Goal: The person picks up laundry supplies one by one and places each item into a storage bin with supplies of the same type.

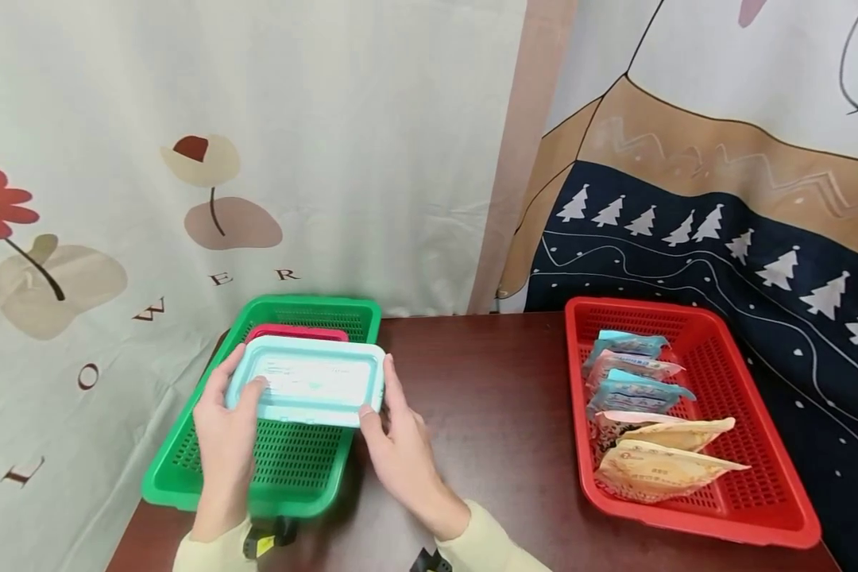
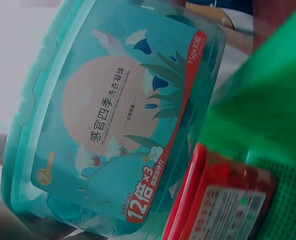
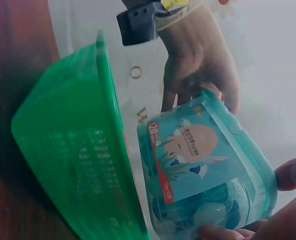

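Observation:
A box of laundry capsules with a teal lid and clear sides is held between my two hands over the green basket. My left hand grips its left end, thumb on the lid. At the opposite end, my right hand grips the corner with thumb and fingers. The front label and the capsules inside show in the wrist views. Behind it, a red-lidded box stands in the green basket, partly hidden by the teal one in the head view.
To the right on the dark brown table stands a red basket. Several blue, pink and yellow pouches stand in a row along its left side. A printed curtain hangs behind the table.

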`<state>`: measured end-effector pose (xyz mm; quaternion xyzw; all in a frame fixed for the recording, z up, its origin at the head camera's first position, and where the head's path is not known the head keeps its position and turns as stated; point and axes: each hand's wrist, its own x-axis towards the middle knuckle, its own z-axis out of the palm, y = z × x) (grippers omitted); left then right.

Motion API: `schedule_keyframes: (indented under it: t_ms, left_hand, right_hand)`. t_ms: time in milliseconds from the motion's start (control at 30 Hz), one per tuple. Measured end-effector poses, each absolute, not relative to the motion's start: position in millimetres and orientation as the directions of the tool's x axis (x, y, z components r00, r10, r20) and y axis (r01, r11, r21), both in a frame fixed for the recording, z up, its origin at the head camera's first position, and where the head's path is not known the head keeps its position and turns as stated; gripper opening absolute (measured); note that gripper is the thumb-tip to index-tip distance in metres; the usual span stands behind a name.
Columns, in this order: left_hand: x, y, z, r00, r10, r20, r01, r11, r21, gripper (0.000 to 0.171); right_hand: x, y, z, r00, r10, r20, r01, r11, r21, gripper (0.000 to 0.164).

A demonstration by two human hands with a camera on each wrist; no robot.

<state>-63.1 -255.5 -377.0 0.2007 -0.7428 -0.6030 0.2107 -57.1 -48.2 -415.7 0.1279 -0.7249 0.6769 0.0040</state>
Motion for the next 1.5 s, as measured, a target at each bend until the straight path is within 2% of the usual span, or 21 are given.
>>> schedule_keyframes:
  t_ms: [300,567,967,1400,1500]
  left_hand:
    - [-60,-279,-377,-0.812,-0.582,0.041,-0.094,0.199,0.975,0.049]
    - [-55,-292,-381,-0.792,-0.611,0.013,-0.077,0.121,0.99,0.048]
    - [-52,-303,-379,-0.766,-0.643,-0.023,-0.104,0.088,0.991,0.045]
    - [-54,-313,-381,-0.743,-0.669,-0.029,-0.153,0.127,0.98,0.044]
    - [-54,-317,-383,-0.738,-0.672,-0.061,-0.18,0.109,0.978,0.046]
  right_hand:
    - [-52,-66,-414,-0.967,-0.221,0.126,-0.137,0.036,-0.99,0.07]
    - [-50,-75,-414,-0.962,-0.256,0.099,-0.132,0.115,-0.985,0.068]
    - [-48,-85,-412,-0.941,-0.321,0.11,-0.139,0.067,-0.988,0.068]
    - [-48,-94,-413,-0.939,-0.337,0.066,-0.128,0.167,-0.978,0.069]
    - [-48,-97,-413,-0.936,-0.35,0.036,-0.107,0.183,-0.977,0.07]
